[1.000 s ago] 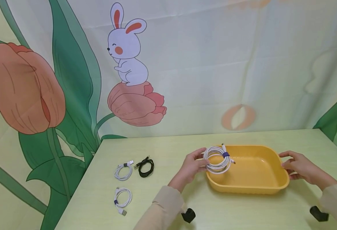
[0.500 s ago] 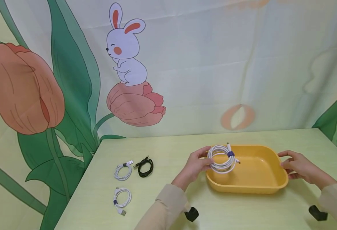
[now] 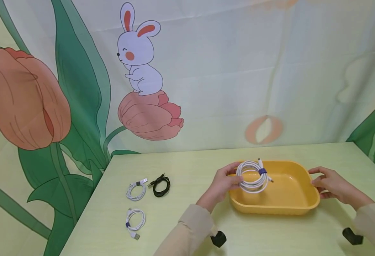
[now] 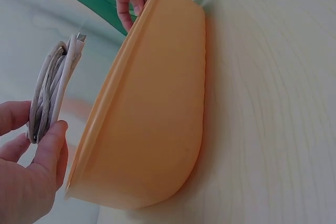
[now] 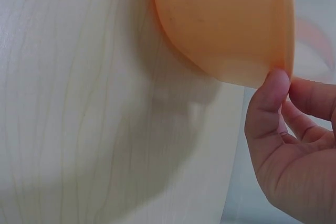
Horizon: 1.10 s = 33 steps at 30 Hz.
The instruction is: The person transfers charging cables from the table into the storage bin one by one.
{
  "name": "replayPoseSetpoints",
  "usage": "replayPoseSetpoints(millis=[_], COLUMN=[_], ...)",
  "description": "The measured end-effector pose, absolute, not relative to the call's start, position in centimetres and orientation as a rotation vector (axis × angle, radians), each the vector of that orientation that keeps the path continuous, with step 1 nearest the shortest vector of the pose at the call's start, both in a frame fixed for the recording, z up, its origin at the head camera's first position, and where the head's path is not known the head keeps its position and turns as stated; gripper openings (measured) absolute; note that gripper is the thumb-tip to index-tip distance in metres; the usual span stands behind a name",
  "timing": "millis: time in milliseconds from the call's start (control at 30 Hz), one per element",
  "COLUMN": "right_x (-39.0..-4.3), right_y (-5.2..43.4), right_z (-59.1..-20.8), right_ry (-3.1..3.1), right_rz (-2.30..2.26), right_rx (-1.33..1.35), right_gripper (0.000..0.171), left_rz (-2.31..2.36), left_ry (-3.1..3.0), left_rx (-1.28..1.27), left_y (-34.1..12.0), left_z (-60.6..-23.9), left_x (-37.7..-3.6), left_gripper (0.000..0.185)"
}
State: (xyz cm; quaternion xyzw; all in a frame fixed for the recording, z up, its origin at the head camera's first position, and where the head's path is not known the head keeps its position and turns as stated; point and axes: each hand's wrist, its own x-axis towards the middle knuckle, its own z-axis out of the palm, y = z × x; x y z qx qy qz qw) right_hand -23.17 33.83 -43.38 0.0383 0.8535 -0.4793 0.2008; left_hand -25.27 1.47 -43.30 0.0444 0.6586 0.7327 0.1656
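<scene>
My left hand (image 3: pixel 222 183) pinches a coiled white cable (image 3: pixel 253 186) between thumb and fingers. A purple strap (image 3: pixel 262 171) binds the coil, and its connector ends stick out. In the head view the coil overlaps the left part of a yellow plastic basin (image 3: pixel 275 209). The left wrist view shows the coil (image 4: pixel 50 87) raised beside the basin's rim, with a metal plug at its top. At the basin's right end my right hand (image 3: pixel 333 185) holds the rim. Its thumb (image 5: pixel 275 82) presses the outer wall in the right wrist view.
Three more coiled cables lie at the table's left: a white one with a black tie (image 3: pixel 137 192), a black one (image 3: pixel 161 187) and a white one with a purple tie (image 3: pixel 136 222). Behind the table (image 3: pixel 181 227) hangs a printed cloth (image 3: pixel 213 89).
My left hand has moved to the right, carrying the coiled white cable farther over the basin. The right hand stays at the basin's right rim.
</scene>
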Motion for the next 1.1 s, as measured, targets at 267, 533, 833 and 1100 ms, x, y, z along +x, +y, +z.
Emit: replayPoseSetpoints(millis=[267, 533, 833, 1100], right_x=[-23.4, -23.3, -23.1, -23.1], right_y=[34.1, 34.0, 33.9, 33.9], right_z=[-43.7, -43.7, -43.5, -43.5], right_ry=[2.378, 2.38, 2.387, 2.389], right_rz=[-1.345, -1.353, -1.348, -1.346], right_rx=[0.113, 0.093, 0.096, 0.107], right_gripper=[0.051, 0.051, 0.052, 0.052], left_rz=[2.077, 2.077, 2.076, 2.083], left_ry=[1.88, 1.892, 1.893, 1.89], left_rx=[0.126, 0.11, 0.098, 0.097], left_y=[2.4, 3.4, 4.1, 4.8], left_z=[-43.6, -44.2, -44.3, -44.2], left_x=[-25.0, -25.0, -24.9, -24.6], left_gripper=[0.049, 0.048, 0.047, 0.046])
